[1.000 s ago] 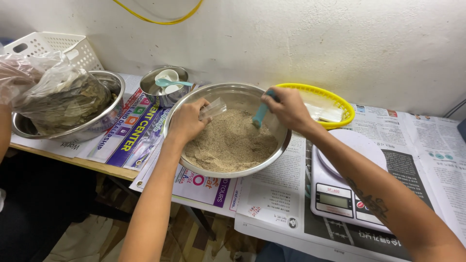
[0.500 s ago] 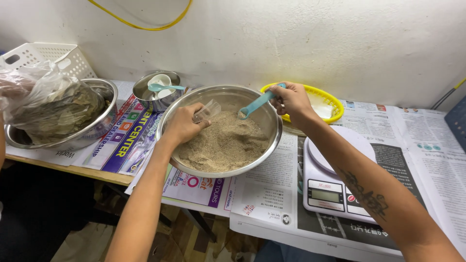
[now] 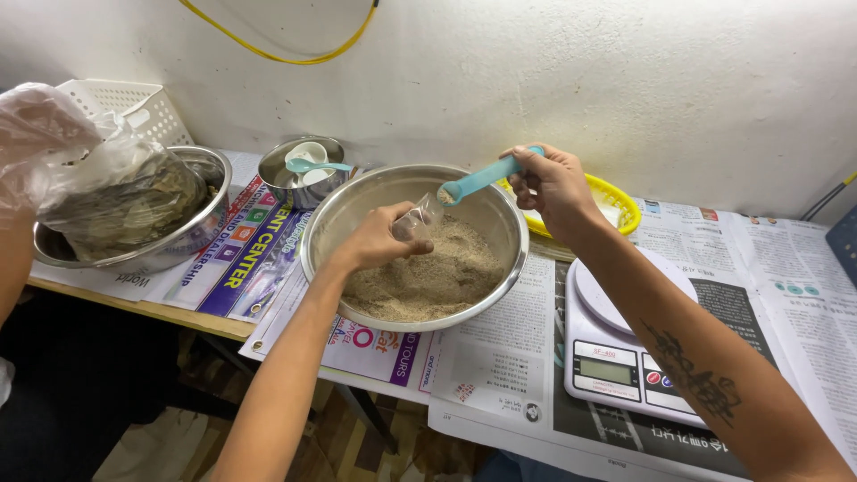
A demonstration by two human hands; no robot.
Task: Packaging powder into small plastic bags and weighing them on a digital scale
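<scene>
right hand (image 3: 553, 183) grips blue spoon (image 3: 482, 178); left hand (image 3: 379, 236) holds small clear bag (image 3: 418, 219) over steel bowl (image 3: 357, 201).

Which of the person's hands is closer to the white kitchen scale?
Right. The right hand holds a blue spoon just above and behind the scale; the left hand is farther off, over the big bowl.

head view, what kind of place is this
Probably a makeshift home or small-workshop packing bench, not a proper kitchen: the table is covered in newspaper, a digital scale sits beside a steel bowl of tan grain, and the right hand spoons it into a small clear bag in the left hand.
</scene>
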